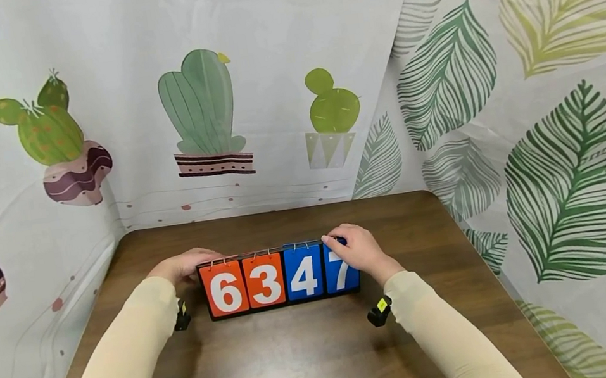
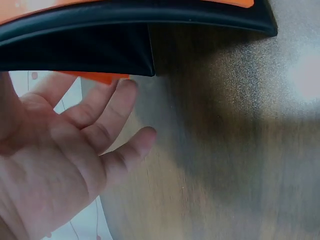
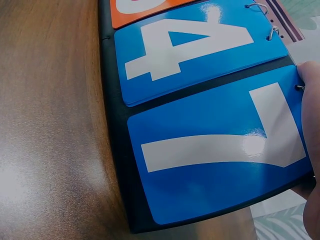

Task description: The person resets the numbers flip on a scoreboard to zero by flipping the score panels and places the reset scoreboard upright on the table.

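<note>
A tabletop flip scoreboard (image 1: 284, 277) stands on the table, its cards reading 6 and 3 on orange, 4 and 7 on blue. My left hand (image 1: 189, 263) holds its left end, with fingers curled behind the black frame. In the left wrist view, the left hand's fingertips (image 2: 129, 90) reach an orange card (image 2: 97, 77) at the back; the thumb's tip is hidden. At the upper right corner my right hand (image 1: 359, 247) grips the board, thumb over the front beside the 7 card (image 3: 215, 150). Its other fingers are mostly hidden behind the board.
The brown wooden table (image 1: 280, 364) extends in front of the scoreboard and has a rounded back edge. Behind it hangs a white cloth with printed cacti (image 1: 206, 106), and a leaf-print cloth (image 1: 579, 191) hangs at the right. Both wrists carry small black cameras.
</note>
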A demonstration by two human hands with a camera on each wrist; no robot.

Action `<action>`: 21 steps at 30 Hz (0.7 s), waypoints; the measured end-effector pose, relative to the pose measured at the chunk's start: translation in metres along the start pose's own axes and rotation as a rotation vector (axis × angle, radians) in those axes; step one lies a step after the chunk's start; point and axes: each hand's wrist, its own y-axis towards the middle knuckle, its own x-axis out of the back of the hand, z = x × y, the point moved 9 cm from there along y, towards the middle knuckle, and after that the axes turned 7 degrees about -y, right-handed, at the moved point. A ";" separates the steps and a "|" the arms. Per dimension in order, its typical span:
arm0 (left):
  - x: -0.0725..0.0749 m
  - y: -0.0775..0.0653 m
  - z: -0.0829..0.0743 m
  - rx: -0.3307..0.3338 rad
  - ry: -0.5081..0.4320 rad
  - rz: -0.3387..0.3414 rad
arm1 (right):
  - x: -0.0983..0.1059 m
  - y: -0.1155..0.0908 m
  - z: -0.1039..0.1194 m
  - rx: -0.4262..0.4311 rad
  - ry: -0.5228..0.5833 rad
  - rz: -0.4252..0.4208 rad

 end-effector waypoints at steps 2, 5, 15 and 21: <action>0.002 0.001 0.001 -0.008 0.003 -0.015 | 0.000 0.000 0.000 0.000 -0.002 0.006; 0.007 0.003 0.005 -0.008 0.010 -0.054 | 0.000 0.000 0.001 0.001 0.000 0.012; 0.012 0.008 0.028 0.085 -0.056 -0.121 | 0.000 -0.001 0.001 0.009 -0.006 0.000; 0.009 0.009 0.028 0.114 -0.104 -0.109 | 0.001 0.000 0.001 0.007 -0.006 -0.005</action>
